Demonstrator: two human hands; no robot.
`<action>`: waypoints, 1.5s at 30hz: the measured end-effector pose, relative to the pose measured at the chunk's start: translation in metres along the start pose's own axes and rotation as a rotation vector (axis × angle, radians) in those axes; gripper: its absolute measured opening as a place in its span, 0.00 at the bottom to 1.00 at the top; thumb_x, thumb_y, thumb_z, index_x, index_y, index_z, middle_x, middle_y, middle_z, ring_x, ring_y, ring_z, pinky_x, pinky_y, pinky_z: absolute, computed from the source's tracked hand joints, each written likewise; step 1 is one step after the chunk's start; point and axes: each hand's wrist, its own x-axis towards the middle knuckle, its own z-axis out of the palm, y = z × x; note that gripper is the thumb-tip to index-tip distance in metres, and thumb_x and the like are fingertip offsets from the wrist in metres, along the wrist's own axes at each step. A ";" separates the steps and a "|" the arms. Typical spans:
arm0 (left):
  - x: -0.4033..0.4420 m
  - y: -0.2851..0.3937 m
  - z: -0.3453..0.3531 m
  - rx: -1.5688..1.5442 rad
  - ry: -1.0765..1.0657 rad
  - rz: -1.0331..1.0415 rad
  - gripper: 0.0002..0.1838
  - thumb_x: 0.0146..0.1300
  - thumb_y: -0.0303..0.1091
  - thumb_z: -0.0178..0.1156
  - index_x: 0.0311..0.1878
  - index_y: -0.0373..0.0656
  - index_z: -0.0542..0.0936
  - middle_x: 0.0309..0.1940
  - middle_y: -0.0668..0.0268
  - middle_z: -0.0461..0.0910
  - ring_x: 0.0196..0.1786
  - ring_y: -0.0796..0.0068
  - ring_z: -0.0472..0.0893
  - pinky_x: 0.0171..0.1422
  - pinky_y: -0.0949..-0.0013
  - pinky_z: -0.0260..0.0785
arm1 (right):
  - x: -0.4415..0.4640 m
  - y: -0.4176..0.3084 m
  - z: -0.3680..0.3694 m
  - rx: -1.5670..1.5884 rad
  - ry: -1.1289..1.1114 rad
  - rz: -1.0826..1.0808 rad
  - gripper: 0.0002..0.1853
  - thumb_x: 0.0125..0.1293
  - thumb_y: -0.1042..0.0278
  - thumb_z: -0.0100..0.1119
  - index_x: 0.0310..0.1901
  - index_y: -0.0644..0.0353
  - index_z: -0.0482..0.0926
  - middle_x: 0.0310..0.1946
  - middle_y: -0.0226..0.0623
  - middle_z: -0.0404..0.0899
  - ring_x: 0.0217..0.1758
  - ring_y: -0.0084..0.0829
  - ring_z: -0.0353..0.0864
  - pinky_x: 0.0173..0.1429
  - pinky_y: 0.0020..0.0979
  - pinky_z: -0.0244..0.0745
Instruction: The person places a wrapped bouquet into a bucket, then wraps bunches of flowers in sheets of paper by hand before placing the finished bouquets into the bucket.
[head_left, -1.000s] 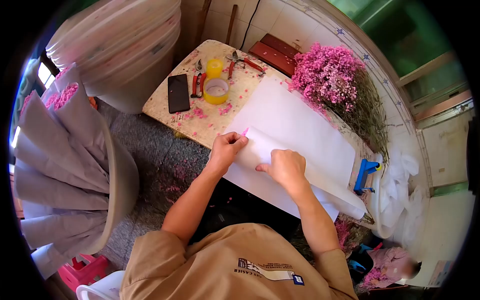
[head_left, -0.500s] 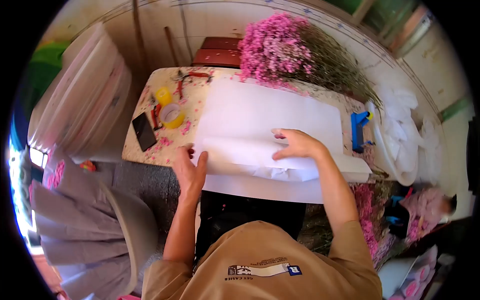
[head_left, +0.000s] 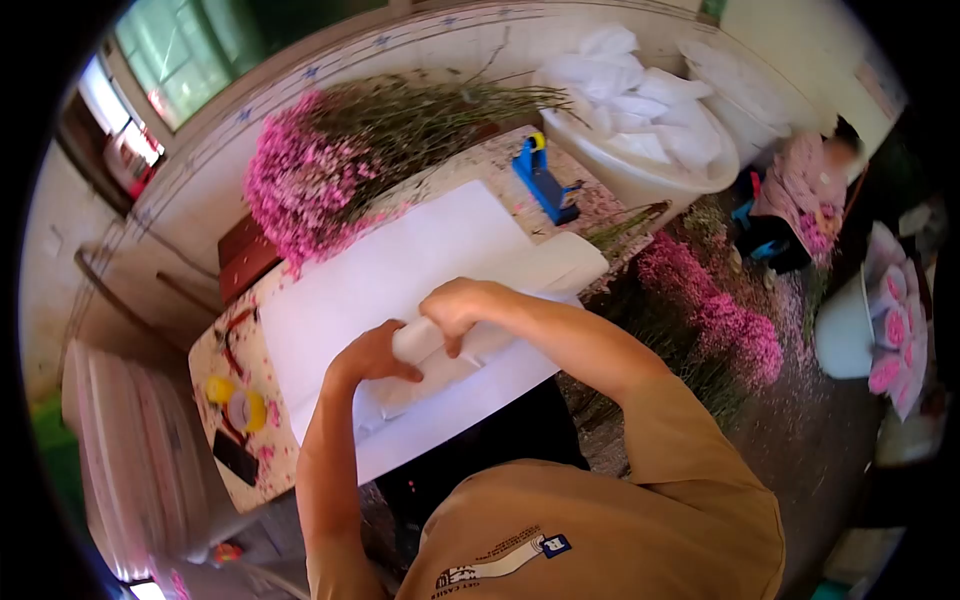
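Observation:
A large sheet of white paper [head_left: 350, 275] lies across the table, its near part rolled into a loose white paper roll [head_left: 555, 268] that stretches to the right. My right hand [head_left: 460, 308] is closed over the middle of this roll, thumb pointing down its near side. Close beside it, my left hand [head_left: 375, 355] grips the roll's left part, fingers behind and thumb in front. Crinkled paper shows just below both hands. What the roll may contain is hidden.
Pink flowers with long stems [head_left: 310, 175] lie along the table's back. A blue tape dispenser [head_left: 545, 180] stands right; tape rolls [head_left: 245, 410], red-handled pliers [head_left: 235, 340] and a phone [head_left: 236, 457] lie left. Beyond are a white tub [head_left: 690, 185] and a seated person [head_left: 800, 190].
My view has turned to the right. My hands, earlier apart with fingers spread over the paper, have come together and closed around the roll.

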 end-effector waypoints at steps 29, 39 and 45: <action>0.009 0.004 0.043 0.425 0.469 -0.126 0.29 0.56 0.35 0.73 0.63 0.46 0.81 0.51 0.56 0.87 0.51 0.56 0.86 0.56 0.55 0.75 | -0.035 0.124 0.012 -0.185 0.263 0.001 0.16 0.59 0.63 0.73 0.47 0.60 0.85 0.40 0.47 0.88 0.48 0.49 0.88 0.52 0.48 0.81; 0.031 0.076 0.112 0.617 0.691 0.094 0.50 0.61 0.63 0.66 0.80 0.44 0.63 0.79 0.52 0.63 0.79 0.50 0.64 0.79 0.35 0.54 | -0.060 0.128 0.123 -0.433 0.996 -0.049 0.26 0.68 0.70 0.51 0.67 0.70 0.72 0.64 0.53 0.79 0.71 0.50 0.75 0.77 0.49 0.67; 0.051 0.079 0.141 0.542 0.696 0.185 0.53 0.59 0.65 0.67 0.81 0.44 0.62 0.81 0.51 0.58 0.83 0.48 0.57 0.84 0.31 0.40 | -0.089 0.110 0.126 -0.202 0.806 -0.017 0.46 0.65 0.55 0.67 0.77 0.74 0.58 0.78 0.58 0.60 0.84 0.52 0.54 0.87 0.50 0.46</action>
